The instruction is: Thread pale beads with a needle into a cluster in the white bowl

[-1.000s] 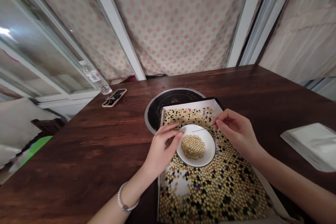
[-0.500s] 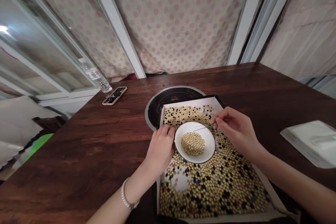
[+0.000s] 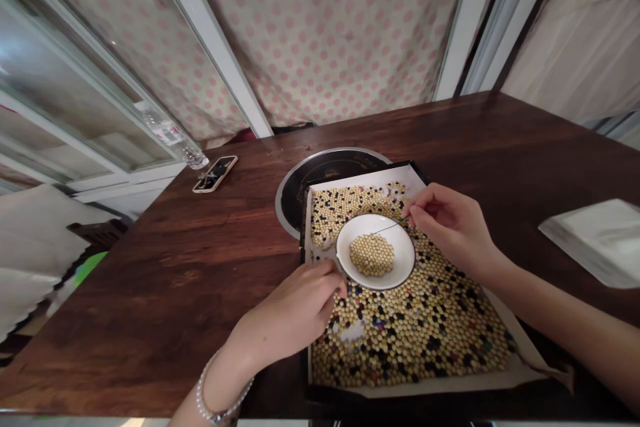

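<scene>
A white bowl [image 3: 404,260] with a dark rim rests on the beads in a lined tray [image 3: 450,383]. Cream beads [image 3: 371,255] are heaped inside it. Cream, black and a few coloured beads [image 3: 425,333] cover much of the tray. My right hand [image 3: 447,223], at the bowl's upper right, pinches a thin dark needle [image 3: 387,227] whose far end reaches the heaped beads. My left hand [image 3: 295,303] is at the bowl's lower left with its fingers curled down by the beads; what its fingertips hold, if anything, is hidden.
Behind the tray lies a round black plate [image 3: 295,203] set in the dark wooden table [image 3: 225,247]. A phone [image 3: 215,174] and a clear plastic bottle [image 3: 173,135] are at the far left. A whitish packet [image 3: 600,240] lies at the right.
My left hand has moved from the bowl's left rim down toward its lower left, and its fingers have curled in. My right hand still pinches the needle. The whole view has shifted slightly.
</scene>
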Action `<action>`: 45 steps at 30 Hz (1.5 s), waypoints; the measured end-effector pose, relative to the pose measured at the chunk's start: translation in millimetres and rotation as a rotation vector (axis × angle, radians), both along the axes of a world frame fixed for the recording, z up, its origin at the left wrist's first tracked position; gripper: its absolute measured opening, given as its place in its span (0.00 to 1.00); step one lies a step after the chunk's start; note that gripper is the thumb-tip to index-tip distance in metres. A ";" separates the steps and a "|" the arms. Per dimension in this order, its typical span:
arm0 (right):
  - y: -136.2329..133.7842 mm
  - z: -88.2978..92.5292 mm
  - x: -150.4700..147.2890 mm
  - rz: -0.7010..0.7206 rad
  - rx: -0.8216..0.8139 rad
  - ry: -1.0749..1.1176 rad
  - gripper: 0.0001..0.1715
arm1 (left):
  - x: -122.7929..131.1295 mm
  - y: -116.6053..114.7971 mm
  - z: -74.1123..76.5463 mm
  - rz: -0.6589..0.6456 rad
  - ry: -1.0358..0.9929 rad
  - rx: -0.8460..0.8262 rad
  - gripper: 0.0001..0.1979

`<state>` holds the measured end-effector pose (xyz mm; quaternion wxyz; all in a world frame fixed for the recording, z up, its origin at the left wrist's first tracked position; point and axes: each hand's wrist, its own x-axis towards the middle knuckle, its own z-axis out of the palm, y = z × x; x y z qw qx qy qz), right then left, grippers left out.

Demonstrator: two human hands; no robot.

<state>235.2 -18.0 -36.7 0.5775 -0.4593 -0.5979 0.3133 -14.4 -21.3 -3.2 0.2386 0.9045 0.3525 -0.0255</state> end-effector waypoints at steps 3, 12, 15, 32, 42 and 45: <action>-0.2 -0.3 0.6 -0.016 0.000 -0.023 0.08 | -2.3 -2.8 2.1 -0.038 0.012 -0.056 0.10; -1.4 1.1 -0.6 -0.004 0.002 -0.058 0.08 | -5.8 -1.6 -6.7 0.055 -0.011 -0.012 0.13; -2.1 1.4 -1.3 -0.002 -0.002 -0.074 0.08 | -5.2 -0.4 -8.5 0.051 0.013 -0.010 0.11; -3.2 -1.4 -0.7 0.029 -0.010 -0.098 0.07 | -1.6 0.4 -4.8 -0.068 0.114 -0.102 0.05; -2.9 -1.1 -0.6 0.033 -0.007 -0.115 0.07 | 2.6 0.9 1.0 -0.063 0.052 -0.135 0.07; -3.1 -1.1 -0.6 0.031 -0.009 -0.116 0.07 | 2.7 2.5 0.4 -0.071 0.072 -0.163 0.06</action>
